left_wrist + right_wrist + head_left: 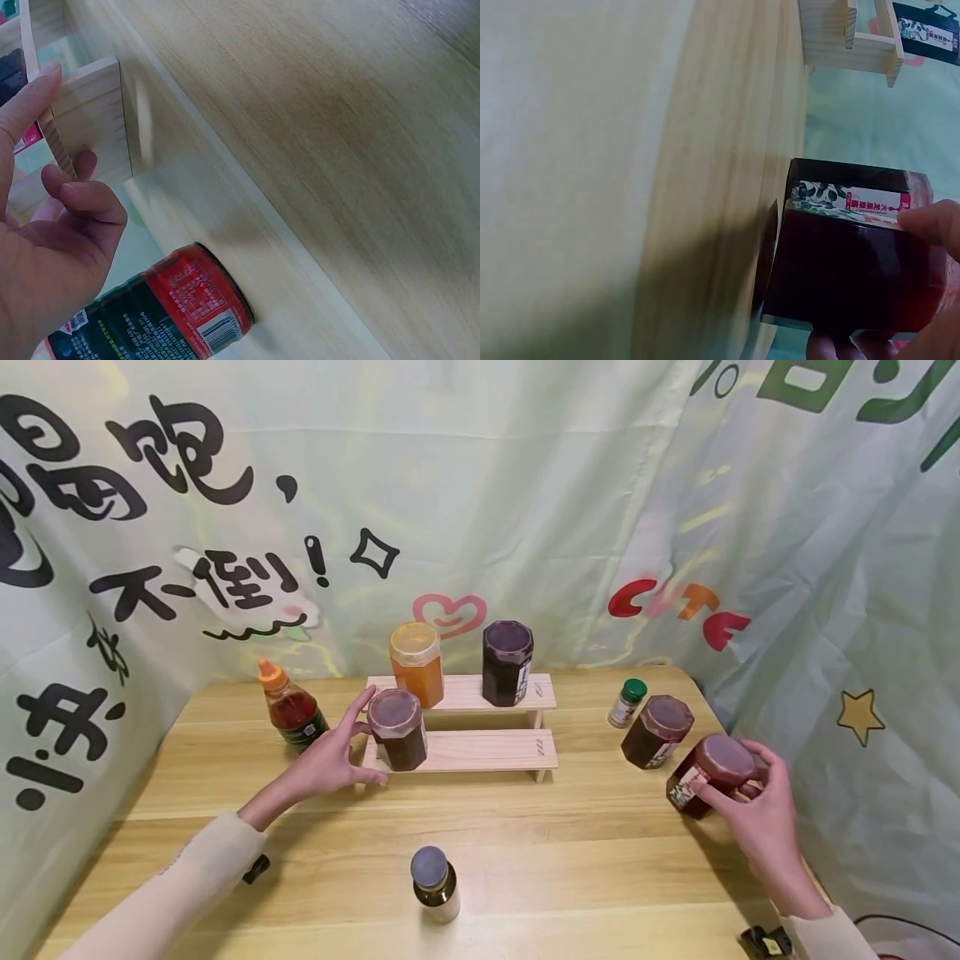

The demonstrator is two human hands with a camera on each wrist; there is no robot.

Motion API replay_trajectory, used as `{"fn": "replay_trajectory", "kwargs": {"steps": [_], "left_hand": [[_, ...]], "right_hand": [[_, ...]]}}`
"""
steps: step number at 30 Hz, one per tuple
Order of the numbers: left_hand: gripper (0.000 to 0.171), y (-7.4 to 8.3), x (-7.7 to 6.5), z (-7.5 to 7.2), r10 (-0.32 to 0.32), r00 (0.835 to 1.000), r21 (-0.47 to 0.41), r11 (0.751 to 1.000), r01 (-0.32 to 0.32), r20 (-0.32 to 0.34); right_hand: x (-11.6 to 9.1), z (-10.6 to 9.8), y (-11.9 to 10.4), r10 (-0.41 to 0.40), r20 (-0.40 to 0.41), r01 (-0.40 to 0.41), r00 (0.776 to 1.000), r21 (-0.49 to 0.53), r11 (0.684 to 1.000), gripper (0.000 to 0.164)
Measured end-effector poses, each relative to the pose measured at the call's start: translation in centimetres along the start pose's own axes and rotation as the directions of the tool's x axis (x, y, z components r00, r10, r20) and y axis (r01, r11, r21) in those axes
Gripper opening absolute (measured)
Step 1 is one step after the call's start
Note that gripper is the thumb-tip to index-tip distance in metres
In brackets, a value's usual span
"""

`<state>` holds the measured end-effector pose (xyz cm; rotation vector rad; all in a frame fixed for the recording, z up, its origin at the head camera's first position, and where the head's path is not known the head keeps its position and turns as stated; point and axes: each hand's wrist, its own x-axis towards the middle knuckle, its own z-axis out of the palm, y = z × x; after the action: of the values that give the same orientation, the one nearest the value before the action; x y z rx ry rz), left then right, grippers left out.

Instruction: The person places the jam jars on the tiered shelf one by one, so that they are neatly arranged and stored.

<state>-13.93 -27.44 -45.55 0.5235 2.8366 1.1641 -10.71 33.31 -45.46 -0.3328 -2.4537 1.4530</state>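
A dark jam jar [397, 735] with a purplish lid sits at the left end of the lower shelf of a small wooden two-step rack [480, 752]. Around that jar's left side my left hand [337, 760] spreads thumb and forefinger; in the left wrist view its other fingers [94, 202] bend beside the rack's end. On the right, my right hand [765, 810] grips a dark red jam jar [697, 785] between thumb and fingers. This jar [847, 262] leans close over the table, its label under the thumb.
On the upper shelf stand an orange jar [420, 681] and a dark jar [506, 668]. An orange-capped sauce bottle [296, 710] is left of the rack. A green-capped shaker [626, 703] and another dark jar [656, 735] stand right. A small dark-capped bottle [437, 889] stands in front.
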Motion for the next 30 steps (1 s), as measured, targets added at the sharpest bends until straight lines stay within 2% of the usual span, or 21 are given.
{"fn": "replay_trajectory", "kwargs": {"steps": [7, 21, 30], "left_hand": [[0.142, 0.1, 0.1, -0.1, 0.006, 1.000, 0.010, 1.000, -0.006, -0.002], [0.141, 0.2, 0.2, -0.2, -0.006, 1.000, -0.001, 1.000, 0.006, 0.009], [0.142, 0.1, 0.0, -0.1, -0.020, 1.000, -0.013, 1.000, 0.020, 0.012]], "right_hand": [[-0.6, 0.0, -0.7, -0.020, 0.002, 0.020, 1.000, 0.009, 1.000, 0.096], [-2.5, 0.4, -3.9, -0.110, 0.017, 0.110, 0.994, 0.030, 0.994, 0.097], [-3.1, 1.6, -5.8, -0.203, 0.050, 0.200, 0.978, 0.062, 0.978, 0.096]]}}
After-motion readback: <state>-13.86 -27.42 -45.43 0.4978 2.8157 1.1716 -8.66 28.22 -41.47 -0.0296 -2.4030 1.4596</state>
